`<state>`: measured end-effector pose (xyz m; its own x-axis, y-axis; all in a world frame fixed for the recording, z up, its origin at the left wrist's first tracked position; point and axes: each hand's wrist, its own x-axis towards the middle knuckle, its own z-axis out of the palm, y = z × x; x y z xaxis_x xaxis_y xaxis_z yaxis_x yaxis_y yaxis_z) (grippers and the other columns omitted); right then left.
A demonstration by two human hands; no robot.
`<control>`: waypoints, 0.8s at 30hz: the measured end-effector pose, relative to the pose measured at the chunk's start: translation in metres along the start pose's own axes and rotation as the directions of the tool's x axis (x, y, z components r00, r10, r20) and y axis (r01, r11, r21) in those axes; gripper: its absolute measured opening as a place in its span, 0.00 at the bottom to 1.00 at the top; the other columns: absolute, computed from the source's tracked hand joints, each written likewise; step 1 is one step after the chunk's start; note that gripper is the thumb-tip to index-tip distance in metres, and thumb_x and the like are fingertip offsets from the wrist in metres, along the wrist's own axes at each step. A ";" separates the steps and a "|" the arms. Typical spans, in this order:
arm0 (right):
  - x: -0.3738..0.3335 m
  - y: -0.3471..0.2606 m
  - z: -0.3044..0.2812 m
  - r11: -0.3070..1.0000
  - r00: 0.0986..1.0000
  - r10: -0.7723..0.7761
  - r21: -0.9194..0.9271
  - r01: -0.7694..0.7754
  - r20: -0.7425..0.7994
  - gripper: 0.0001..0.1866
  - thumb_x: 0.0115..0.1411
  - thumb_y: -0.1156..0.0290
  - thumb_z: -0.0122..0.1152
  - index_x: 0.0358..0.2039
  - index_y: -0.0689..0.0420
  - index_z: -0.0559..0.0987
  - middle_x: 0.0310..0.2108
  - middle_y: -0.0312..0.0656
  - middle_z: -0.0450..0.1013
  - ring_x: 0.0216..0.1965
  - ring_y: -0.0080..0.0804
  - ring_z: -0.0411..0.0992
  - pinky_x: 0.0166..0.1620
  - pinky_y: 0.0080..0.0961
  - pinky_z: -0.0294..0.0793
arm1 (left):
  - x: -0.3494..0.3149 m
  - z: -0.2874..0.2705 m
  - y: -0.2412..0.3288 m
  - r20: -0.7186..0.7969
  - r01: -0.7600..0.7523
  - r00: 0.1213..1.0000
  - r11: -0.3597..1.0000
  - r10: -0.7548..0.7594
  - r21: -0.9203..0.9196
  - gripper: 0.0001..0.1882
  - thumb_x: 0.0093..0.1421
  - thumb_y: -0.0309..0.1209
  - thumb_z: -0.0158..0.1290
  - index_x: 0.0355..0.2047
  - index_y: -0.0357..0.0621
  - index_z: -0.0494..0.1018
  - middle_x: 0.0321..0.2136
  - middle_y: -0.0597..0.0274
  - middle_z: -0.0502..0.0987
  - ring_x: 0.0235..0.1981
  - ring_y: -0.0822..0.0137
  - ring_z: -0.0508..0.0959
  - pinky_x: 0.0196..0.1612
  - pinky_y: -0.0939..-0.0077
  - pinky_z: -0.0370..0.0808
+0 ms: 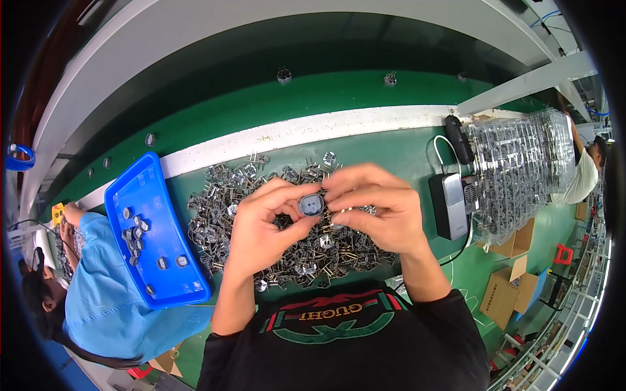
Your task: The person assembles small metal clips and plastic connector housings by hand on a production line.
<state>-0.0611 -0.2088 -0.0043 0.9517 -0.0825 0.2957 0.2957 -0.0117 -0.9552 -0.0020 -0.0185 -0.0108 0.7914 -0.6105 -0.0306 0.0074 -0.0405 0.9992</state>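
Between the thumb and fingers of my left hand is a small dark rounded-square plastic housing, its grey face turned up. My right hand is just to the right of it, fingers bent and thumb drawn in, slightly blurred. Small brass-coloured bits show at its fingertips; what they belong to is too small to tell. Below both hands spreads a heap of small metal-pinned parts with clear plastic pieces, partly hidden by my hands.
On the left a tilted blue tray holds several similar housings. A conveyor belt with scattered parts runs behind a white rail. To the right are a black-and-silver device and stacked clear trays. A person in blue sits at left.
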 end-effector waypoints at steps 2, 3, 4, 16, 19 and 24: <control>0.001 -0.003 0.000 0.975 0.990 -0.142 -0.176 0.138 -0.007 0.14 0.46 0.84 0.68 0.37 0.65 0.82 0.34 0.46 0.75 0.28 0.30 0.75 0.30 0.19 0.75 | 0.001 0.002 0.004 0.018 -0.002 1.000 1.000 0.002 0.009 0.25 0.46 0.14 0.60 0.47 0.38 0.76 0.31 0.64 0.72 0.28 0.77 0.74 0.33 0.85 0.72; 0.000 -0.005 0.000 0.950 0.987 -0.162 -0.271 0.155 -0.006 0.15 0.45 0.83 0.70 0.36 0.63 0.82 0.33 0.45 0.76 0.28 0.29 0.74 0.29 0.19 0.73 | 0.001 0.003 0.006 0.033 -0.007 0.999 1.000 0.007 0.013 0.25 0.45 0.14 0.60 0.47 0.39 0.76 0.32 0.63 0.73 0.28 0.77 0.74 0.33 0.85 0.72; -0.002 -0.007 0.001 0.916 0.983 -0.181 -0.363 0.168 -0.003 0.16 0.43 0.82 0.71 0.36 0.62 0.83 0.31 0.43 0.76 0.27 0.27 0.74 0.28 0.19 0.72 | 0.001 0.004 0.007 0.038 -0.004 0.999 1.000 0.003 0.017 0.25 0.45 0.14 0.60 0.47 0.39 0.76 0.32 0.63 0.73 0.28 0.77 0.74 0.33 0.85 0.72; -0.002 -0.012 0.008 0.745 0.940 -0.331 -0.587 0.317 0.087 0.14 0.38 0.82 0.68 0.30 0.59 0.80 0.28 0.38 0.74 0.24 0.31 0.70 0.24 0.23 0.69 | -0.001 0.009 0.009 0.046 -0.073 0.997 0.988 0.067 0.139 0.26 0.42 0.15 0.62 0.45 0.40 0.78 0.30 0.63 0.74 0.27 0.75 0.75 0.32 0.82 0.72; -0.005 -0.008 0.006 0.737 0.932 -0.354 -0.590 0.328 0.075 0.15 0.39 0.83 0.67 0.31 0.59 0.81 0.29 0.38 0.74 0.25 0.30 0.70 0.25 0.22 0.69 | 0.002 0.012 0.008 0.070 -0.087 0.994 0.992 0.081 0.091 0.26 0.43 0.15 0.62 0.46 0.40 0.77 0.31 0.63 0.75 0.27 0.74 0.75 0.31 0.82 0.73; -0.010 -0.007 -0.011 0.896 0.973 -0.179 -0.384 0.224 0.148 0.19 0.48 0.87 0.57 0.43 0.62 0.79 0.31 0.42 0.74 0.27 0.35 0.72 0.29 0.26 0.73 | 0.004 0.000 0.016 0.066 0.099 0.992 0.987 -0.108 0.129 0.16 0.48 0.17 0.61 0.40 0.38 0.80 0.30 0.61 0.77 0.28 0.72 0.75 0.33 0.79 0.72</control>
<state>-0.0739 -0.2192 -0.0011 0.8848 0.0696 0.4608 0.4463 -0.4112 -0.7948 0.0008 -0.0218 0.0046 0.7439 -0.6534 -0.1400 0.0065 -0.2025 0.9793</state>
